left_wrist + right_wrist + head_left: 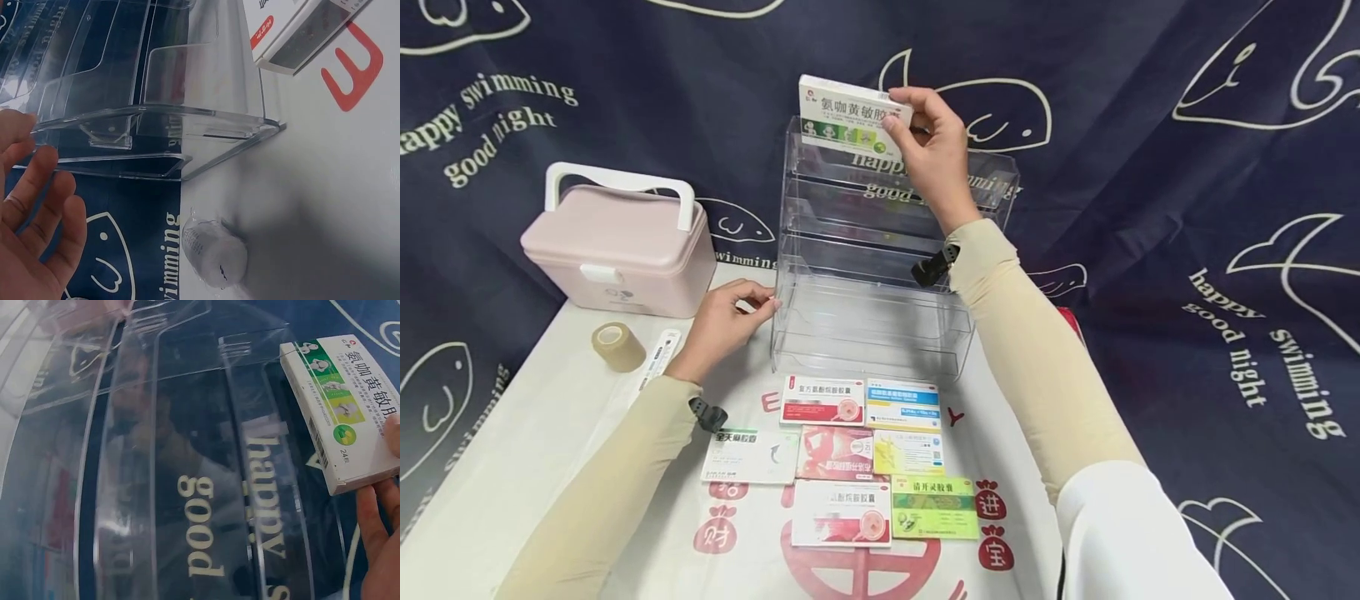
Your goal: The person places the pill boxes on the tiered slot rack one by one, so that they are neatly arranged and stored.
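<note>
We see the right hand (937, 150) pinching a white medicine box (846, 117). Just below this grip stands a clear rack (865, 360), the left hand (721, 325) at its side, whether pinching we cannot tell; farther below lie seven boxes (837, 454).

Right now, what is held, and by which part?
The right hand pinches a medicine box by its right end (head view). Whether the left hand grips the clear rack is unclear.
</note>
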{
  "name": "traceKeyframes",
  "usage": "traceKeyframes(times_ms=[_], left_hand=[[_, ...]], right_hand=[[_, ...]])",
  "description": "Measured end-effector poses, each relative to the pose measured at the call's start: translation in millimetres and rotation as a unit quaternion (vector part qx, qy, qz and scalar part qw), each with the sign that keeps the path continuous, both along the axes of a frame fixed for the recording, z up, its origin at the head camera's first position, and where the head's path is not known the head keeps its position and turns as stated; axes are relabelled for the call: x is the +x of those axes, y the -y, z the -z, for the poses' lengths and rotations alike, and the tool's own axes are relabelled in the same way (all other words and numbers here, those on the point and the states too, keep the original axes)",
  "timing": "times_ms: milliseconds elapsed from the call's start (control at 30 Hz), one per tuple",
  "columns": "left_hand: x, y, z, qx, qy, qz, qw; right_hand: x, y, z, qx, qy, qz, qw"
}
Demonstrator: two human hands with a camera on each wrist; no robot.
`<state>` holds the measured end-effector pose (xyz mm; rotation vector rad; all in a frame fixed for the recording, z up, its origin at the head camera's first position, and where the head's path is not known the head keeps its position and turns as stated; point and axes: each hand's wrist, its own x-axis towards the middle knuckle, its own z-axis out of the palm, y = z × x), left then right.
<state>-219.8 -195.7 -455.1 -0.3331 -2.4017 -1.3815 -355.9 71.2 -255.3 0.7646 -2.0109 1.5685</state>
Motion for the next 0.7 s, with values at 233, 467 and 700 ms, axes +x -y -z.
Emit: traceKeyframes(times_ms=[233,467,700], left_hand=[[-0.6,1.6,-3.0,-0.003,0.002,0.003,1.0],[-0.4,4.7,-4.6,-0.034,-0.008,0.015,0.9993],[-0.7,7.9,-1.6,-0.054,-0.021,0.031,0.9978]], right_hand=[[23.2,5.1,-7.6,0.06,0.027,0.002,0.998],[21.7,5.0,-5.8,0.064,0.032,0.002,0.997],[19.8,1.4,0.0,0.081,0.029,-0.002,0.996]])
